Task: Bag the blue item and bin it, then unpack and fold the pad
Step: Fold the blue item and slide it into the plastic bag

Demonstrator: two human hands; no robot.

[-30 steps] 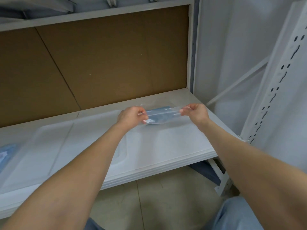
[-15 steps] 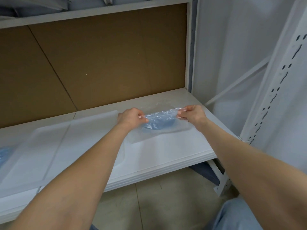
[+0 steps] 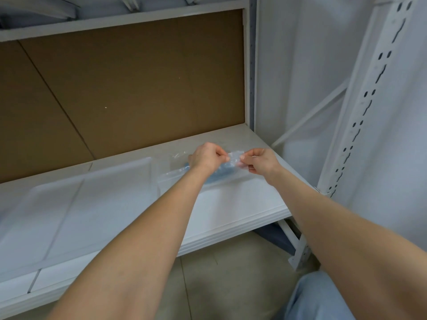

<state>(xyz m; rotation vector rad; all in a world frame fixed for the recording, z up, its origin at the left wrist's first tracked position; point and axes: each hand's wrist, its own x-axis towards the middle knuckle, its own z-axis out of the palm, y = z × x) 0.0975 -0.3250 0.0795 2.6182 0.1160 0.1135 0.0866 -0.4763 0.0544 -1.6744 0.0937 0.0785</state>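
Pinching clear bag [image 3: 233,158] between left hand [image 3: 204,157], right hand [image 3: 260,161].

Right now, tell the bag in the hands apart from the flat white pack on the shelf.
The bag is small, clear and crumpled, with a blue item inside; the pack is much larger, white and smooth.
The left hand and right hand pinch the bag's top; nothing touches the pack.
The bag is near the right end of the shelf; the pack lies flat to its left.
Shared: the same shelf.
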